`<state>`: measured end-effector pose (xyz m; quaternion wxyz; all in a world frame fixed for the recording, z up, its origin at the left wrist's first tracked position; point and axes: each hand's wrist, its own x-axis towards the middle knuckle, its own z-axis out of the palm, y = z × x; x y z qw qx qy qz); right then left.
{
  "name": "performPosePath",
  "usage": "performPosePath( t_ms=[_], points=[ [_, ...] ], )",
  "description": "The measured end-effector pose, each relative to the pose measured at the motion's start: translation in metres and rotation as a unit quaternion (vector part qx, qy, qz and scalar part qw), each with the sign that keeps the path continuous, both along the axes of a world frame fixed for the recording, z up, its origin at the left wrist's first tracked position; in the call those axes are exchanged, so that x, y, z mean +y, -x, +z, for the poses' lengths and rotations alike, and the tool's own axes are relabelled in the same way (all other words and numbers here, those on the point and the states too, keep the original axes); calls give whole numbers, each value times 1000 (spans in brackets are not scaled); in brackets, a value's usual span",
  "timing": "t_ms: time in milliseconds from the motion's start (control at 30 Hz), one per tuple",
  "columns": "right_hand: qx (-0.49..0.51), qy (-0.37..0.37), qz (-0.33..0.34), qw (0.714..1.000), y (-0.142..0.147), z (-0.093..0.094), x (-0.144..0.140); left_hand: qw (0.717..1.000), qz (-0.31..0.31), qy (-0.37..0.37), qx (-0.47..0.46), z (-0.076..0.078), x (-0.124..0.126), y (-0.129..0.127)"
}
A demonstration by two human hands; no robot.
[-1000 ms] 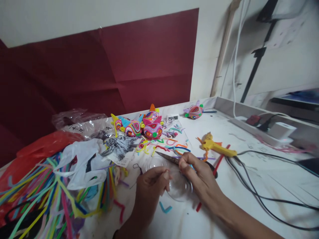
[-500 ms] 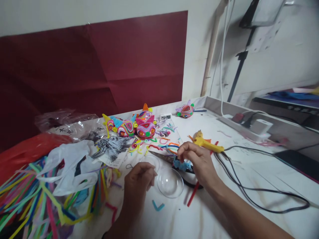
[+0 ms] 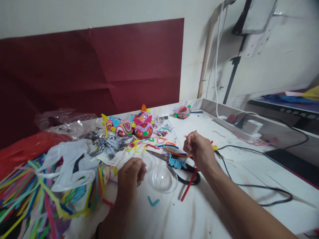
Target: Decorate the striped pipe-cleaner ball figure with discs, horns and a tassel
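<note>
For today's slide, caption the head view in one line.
Right hand reaches over scissors; left hand curls beside a clear plastic dome.

- The dome (image 3: 164, 179) by the left hand (image 3: 131, 176) is clear, glossy plastic.
- The stems (image 3: 37, 196) heaped on the left look fuzzy and matt.
- The scissors (image 3: 159, 155) have dull metal blades and black plastic handles.
- The surface (image 3: 194, 215) is white, matt and smudged.
- The bag (image 3: 69, 124) is thin, shiny, crinkled film.
- The backing (image 3: 99, 66) on the wall looks like matt maroon paper, creased.
- The cable (image 3: 261, 192) is smooth black rubber or plastic.
</note>
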<state>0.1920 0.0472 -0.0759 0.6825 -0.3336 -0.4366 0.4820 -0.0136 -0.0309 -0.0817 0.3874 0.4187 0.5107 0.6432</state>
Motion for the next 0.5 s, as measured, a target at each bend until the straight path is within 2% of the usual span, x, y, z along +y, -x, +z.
performPosePath(
  t_ms=[233,500],
  points=[
    [-33,-3,15,999,5,2,-3,998,-12,-32,54,-5,5,4],
    [-105,15,39,994,7,7,-7,996,18,-34,75,-5,4,1]
  ],
)
